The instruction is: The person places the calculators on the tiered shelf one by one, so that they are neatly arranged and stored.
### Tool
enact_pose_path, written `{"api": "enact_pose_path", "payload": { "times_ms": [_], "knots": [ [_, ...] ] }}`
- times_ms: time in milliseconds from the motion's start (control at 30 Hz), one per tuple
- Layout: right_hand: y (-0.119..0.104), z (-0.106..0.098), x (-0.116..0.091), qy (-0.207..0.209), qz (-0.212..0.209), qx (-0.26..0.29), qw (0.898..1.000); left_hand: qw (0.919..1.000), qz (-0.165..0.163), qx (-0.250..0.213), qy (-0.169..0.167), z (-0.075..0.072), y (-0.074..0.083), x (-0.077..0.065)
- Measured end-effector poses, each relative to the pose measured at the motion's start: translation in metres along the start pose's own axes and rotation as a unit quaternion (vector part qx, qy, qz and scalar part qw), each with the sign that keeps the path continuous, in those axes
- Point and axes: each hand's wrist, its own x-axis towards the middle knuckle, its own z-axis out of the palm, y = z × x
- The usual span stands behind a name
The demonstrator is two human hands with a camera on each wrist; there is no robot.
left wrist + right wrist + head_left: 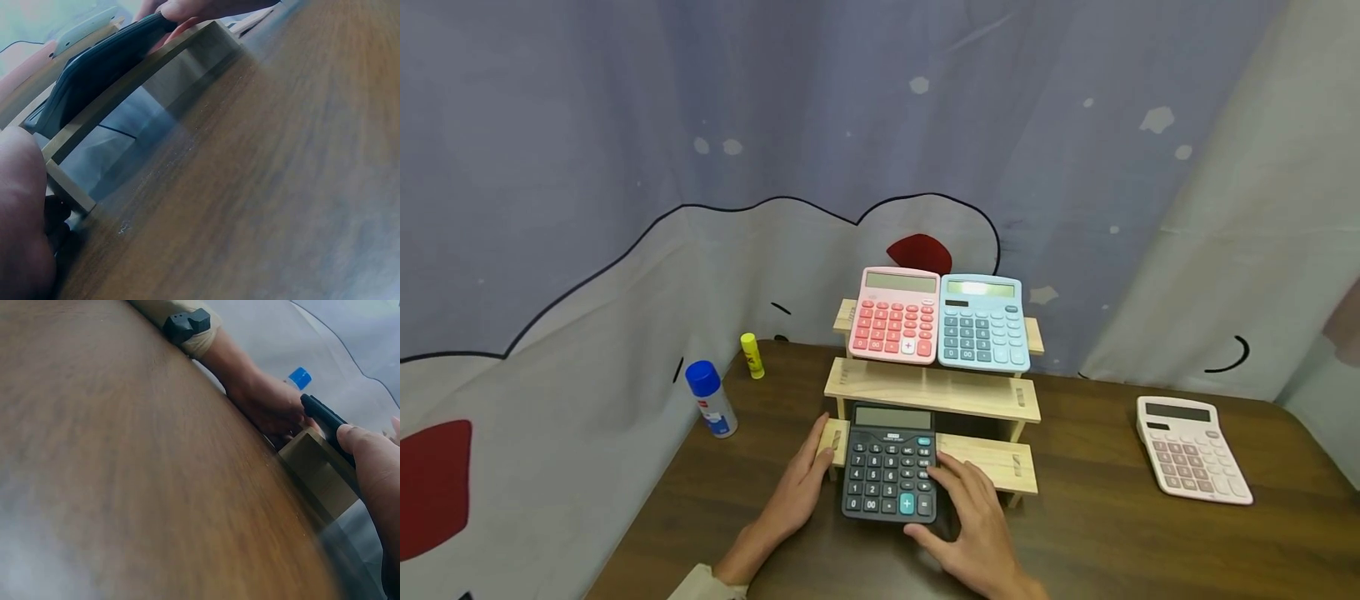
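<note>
A dark grey calculator point(880, 442) with a teal plus key leans face up on the lowest step of a wooden three-step stand point(988, 460), its lower end jutting past the front edge. My right hand point(976, 527) holds it at the lower right, thumb near the bottom edge and fingers along the right side. At the left end of that same step, my left hand point(796, 493) grips the wood, its thumb close to the calculator's left side. The right wrist view shows the left fingers curled at the stand's end. A pink calculator point(895, 321) and a light blue calculator point(983, 325) stand side by side on the top step.
On the right of the brown wooden table point(1075, 533) lies a white calculator point(1195, 450). A blue-capped can point(711, 400) and a yellow glue stick point(752, 357) stand at the left. Behind the table hangs a patterned curtain point(820, 125).
</note>
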Motion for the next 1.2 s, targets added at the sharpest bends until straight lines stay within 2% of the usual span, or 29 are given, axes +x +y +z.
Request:
{"api": "enact_pose_path", "payload": {
  "times_ms": [1200],
  "knots": [
    [-0.007,0.012,0.005,0.009,-0.014,0.006,1.000,0.9998,0.010,-0.012,0.008,0.002,0.001,-0.001]
  ]
}}
